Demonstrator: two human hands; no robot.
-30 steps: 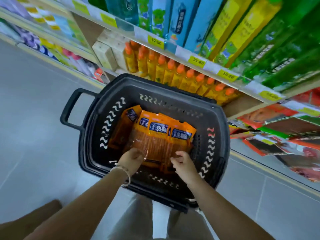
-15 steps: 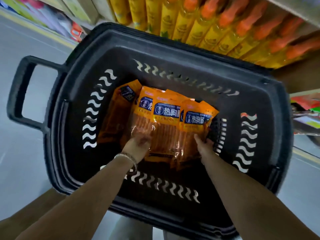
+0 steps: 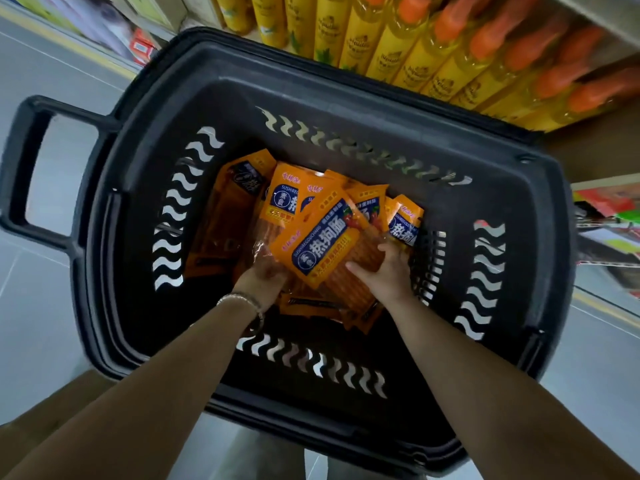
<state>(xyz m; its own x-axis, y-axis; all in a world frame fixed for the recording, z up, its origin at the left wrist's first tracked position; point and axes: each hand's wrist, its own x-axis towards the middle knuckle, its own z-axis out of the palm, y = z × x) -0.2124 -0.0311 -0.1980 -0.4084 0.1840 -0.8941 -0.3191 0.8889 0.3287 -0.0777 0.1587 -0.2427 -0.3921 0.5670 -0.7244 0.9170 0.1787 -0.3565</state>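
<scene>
A black plastic shopping basket (image 3: pixel 145 109) stands on the floor in front of me. Several orange snack packets (image 3: pixel 322 244) with blue labels lie in a loose pile on its bottom. Both my hands reach down inside. My left hand (image 3: pixel 265 275), a bracelet on its wrist, grips the lower left edge of the pile. My right hand (image 3: pixel 388 271) lies on the right side of the pile, fingers spread over the packets, thumb pointing left. One packet (image 3: pixel 228 216) leans apart at the left.
A shelf of yellow bottles with orange caps (image 3: pixel 426 39) runs right behind the basket. More packaged goods (image 3: pixel 613 209) fill lower shelves at the right. The basket's handle (image 3: pixel 20 168) sticks out left over the grey tiled floor (image 3: pixel 45 306).
The camera has come much closer to the basket. The packets have gone from a neat fan to a tilted, scattered pile at the bottom, and both hands have sunk deeper in.
</scene>
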